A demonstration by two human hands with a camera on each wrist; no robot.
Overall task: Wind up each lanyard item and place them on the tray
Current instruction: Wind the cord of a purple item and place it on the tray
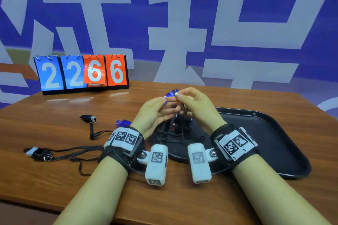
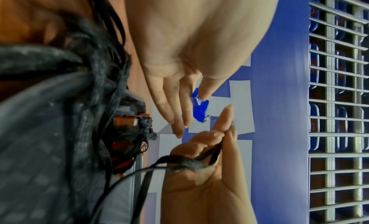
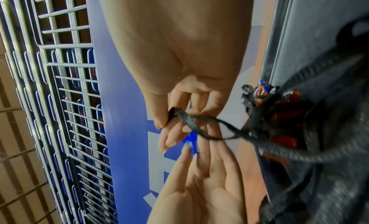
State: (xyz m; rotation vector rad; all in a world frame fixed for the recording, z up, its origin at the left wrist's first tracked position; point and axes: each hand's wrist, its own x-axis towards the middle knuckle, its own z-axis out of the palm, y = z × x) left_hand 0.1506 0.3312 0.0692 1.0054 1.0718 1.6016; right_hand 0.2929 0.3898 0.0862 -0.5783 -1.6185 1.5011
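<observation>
Both hands are raised over the left end of the black tray (image 1: 274, 142). My left hand (image 1: 164, 99) (image 2: 196, 109) pinches a small translucent blue lanyard item (image 1: 171, 94) (image 2: 199, 107) (image 3: 191, 139) between thumb and fingers. Its black cord (image 1: 184, 115) (image 2: 189, 163) (image 3: 191, 121) is gripped in loops by my right hand (image 1: 180, 101) (image 3: 171, 124), whose thumb also touches the blue item. The cord trails down to a pile of wound lanyards with a red item (image 1: 176, 126) (image 3: 283, 117) on the tray.
Left of the hands on the wooden table (image 1: 182, 197) lie a second blue item (image 1: 122, 122), a black item with a white end (image 1: 89, 118) and a black-and-silver item (image 1: 37, 151), their black cords spread loose. A flip scoreboard (image 1: 82, 72) stands at the back left.
</observation>
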